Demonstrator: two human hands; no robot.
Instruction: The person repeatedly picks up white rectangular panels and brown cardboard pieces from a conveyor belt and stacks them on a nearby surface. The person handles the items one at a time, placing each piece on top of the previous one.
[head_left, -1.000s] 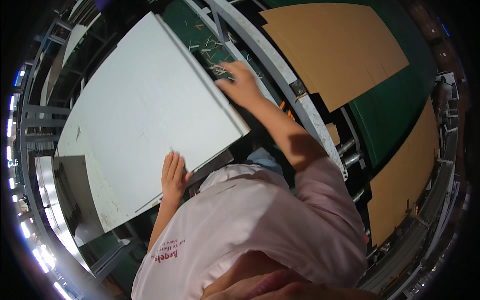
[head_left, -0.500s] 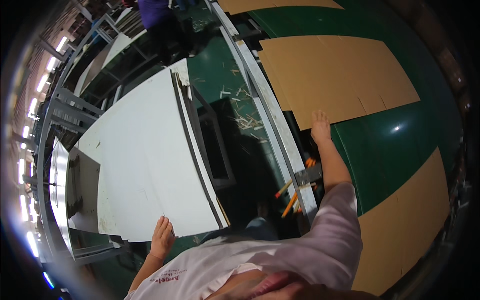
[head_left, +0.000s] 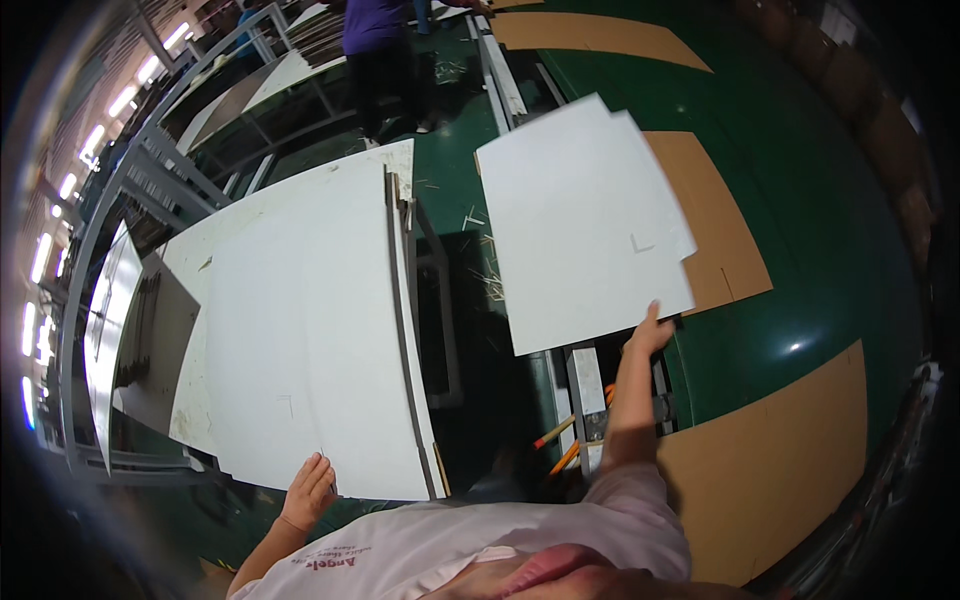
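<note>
My right hand [head_left: 652, 332] grips the near edge of a white cardboard sheet [head_left: 585, 220] with notched corners, thumb on top. The sheet spans the rail and partly covers a brown cardboard sheet [head_left: 715, 210] on the green conveyor belt [head_left: 770, 350]. My left hand [head_left: 312, 488] rests at the near edge of a stack of white sheets [head_left: 310, 330] on the left, its fingers stretched out over the top one. The underside of that hand is hidden.
Another brown sheet [head_left: 770, 470] lies nearer on the belt, and one [head_left: 600, 38] farther off. Orange-handled tools [head_left: 565, 458] sit by the rail [head_left: 588, 385]. A person in purple [head_left: 378, 30] stands beyond the stack. Scraps litter the floor.
A white sheet now lies in my right hand, which before was at a brown sheet's near corner. My left hand stays at the stack's near edge. The view has shifted.
</note>
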